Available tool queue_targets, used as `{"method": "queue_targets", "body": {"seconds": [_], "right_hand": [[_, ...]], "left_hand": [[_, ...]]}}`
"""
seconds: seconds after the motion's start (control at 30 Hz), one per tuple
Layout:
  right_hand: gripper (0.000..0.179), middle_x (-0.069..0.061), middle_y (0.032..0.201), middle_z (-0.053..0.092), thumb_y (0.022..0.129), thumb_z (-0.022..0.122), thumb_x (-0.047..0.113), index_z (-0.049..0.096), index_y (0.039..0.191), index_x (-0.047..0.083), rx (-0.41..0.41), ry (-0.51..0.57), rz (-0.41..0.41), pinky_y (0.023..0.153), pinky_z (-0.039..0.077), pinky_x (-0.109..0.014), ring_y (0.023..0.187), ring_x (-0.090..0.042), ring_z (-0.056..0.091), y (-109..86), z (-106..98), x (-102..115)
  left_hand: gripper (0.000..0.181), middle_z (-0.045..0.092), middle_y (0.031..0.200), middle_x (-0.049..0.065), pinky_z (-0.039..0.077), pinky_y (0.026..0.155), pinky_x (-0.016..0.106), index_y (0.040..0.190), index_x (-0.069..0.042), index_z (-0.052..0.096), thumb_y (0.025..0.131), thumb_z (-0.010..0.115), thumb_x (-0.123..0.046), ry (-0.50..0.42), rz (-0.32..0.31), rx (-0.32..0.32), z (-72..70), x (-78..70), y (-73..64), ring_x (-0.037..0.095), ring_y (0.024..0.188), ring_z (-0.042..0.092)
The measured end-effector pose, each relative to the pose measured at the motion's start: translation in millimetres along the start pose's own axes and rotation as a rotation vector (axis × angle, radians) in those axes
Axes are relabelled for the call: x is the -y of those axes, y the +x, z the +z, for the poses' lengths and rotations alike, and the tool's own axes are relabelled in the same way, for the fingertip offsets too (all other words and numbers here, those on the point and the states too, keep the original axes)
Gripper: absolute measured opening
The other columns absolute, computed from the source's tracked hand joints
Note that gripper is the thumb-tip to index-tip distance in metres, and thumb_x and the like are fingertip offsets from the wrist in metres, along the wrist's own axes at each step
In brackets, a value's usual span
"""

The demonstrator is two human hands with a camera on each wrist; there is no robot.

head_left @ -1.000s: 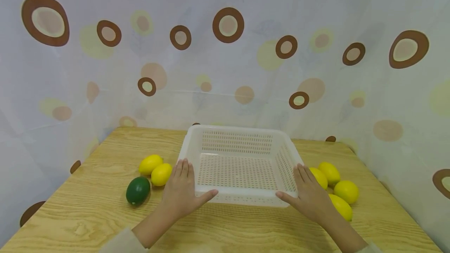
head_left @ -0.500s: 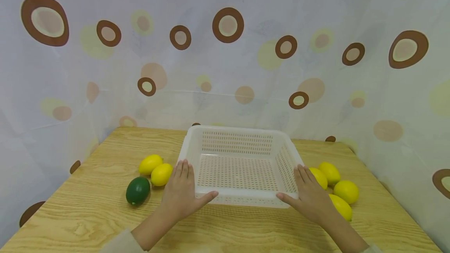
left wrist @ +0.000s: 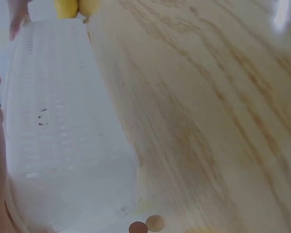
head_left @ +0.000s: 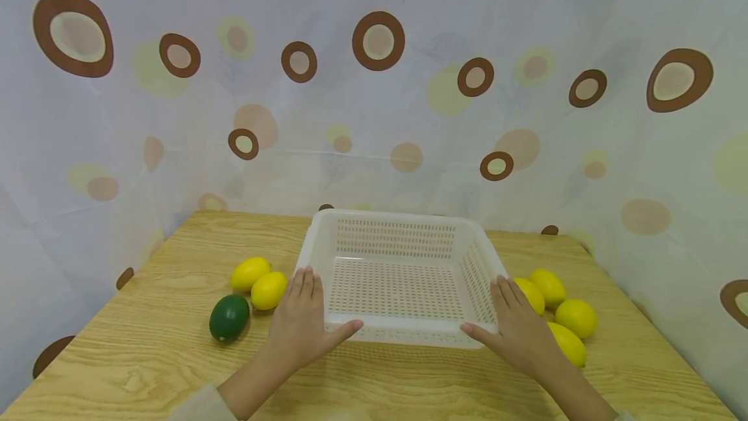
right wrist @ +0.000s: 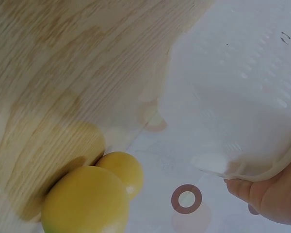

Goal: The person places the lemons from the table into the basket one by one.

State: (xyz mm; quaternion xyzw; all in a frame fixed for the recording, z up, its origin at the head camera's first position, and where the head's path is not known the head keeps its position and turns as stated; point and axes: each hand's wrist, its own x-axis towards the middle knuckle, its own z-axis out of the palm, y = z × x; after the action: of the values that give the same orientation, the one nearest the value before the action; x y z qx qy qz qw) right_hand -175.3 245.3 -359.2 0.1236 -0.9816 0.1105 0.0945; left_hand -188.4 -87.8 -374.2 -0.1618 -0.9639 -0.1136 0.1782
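Note:
A white perforated plastic basket (head_left: 403,322) stands in the middle, with nothing inside it. My left hand (head_left: 299,322) holds its near left corner, the thumb over the front rim and the fingers along the side rim. At the near right corner, my right hand (head_left: 520,325) grips the basket in the same manner. The right wrist view shows fingers (right wrist: 269,194) against the rim of the basket (right wrist: 242,107). In the left wrist view the perforated front wall of the basket (left wrist: 63,107) fills the left side. Whether its base touches the table is hard to tell.
Left of the basket lie two lemons (head_left: 250,274) and a dark green, lemon-shaped fruit (head_left: 229,318). Several lemons (head_left: 575,318) cluster beside my right hand, one partly covered by it. A patterned curtain (head_left: 374,115) hangs behind the wooden table (head_left: 146,343).
The basket's front edge has come very slightly toward me. My right hand has shifted a touch to the right with it; both hands keep their hold.

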Motion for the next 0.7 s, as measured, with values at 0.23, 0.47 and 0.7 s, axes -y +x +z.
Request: {"method": "queue_targets", "body": {"seconds": [0.23, 0.47, 0.7], "right_hand": [[0.097, -0.035, 0.146, 0.021, 0.085, 0.052, 0.060, 0.025, 0.138, -0.017, 0.009, -0.007, -0.002, 0.106, 0.023, -0.062, 0.134, -0.052, 0.020, -0.1, -3, 1], [0.098, -0.035, 0.143, 0.028, 0.083, 0.052, 0.062, 0.029, 0.136, -0.017, 0.026, -0.051, -0.013, 0.105, 0.027, -0.061, 0.132, -0.051, 0.026, 5.2, -10, 1], [0.101, -0.035, 0.146, 0.021, 0.082, 0.055, 0.061, 0.024, 0.139, -0.016, 0.022, 0.011, -0.012, 0.106, 0.021, -0.063, 0.134, -0.052, 0.018, 9.0, -11, -1]], "left_hand": [[0.099, 0.039, 0.139, 0.031, 0.027, 0.112, 0.049, 0.130, 0.013, 0.044, 0.079, 0.048, -0.072, 0.007, 0.043, -0.032, 2.7, 2.6, -0.9, 0.042, 0.133, 0.034], [0.085, 0.047, 0.135, 0.027, 0.032, 0.107, 0.054, 0.128, 0.009, 0.049, 0.084, 0.049, -0.063, 0.009, 0.165, -0.124, 3.6, 9.4, -2.7, 0.041, 0.128, 0.041], [0.071, 0.063, 0.118, 0.018, 0.045, 0.096, 0.050, 0.115, 0.003, 0.061, 0.092, 0.037, -0.060, 0.021, 0.285, -0.340, 4.3, 21.4, -4.0, 0.036, 0.115, 0.055]]}}
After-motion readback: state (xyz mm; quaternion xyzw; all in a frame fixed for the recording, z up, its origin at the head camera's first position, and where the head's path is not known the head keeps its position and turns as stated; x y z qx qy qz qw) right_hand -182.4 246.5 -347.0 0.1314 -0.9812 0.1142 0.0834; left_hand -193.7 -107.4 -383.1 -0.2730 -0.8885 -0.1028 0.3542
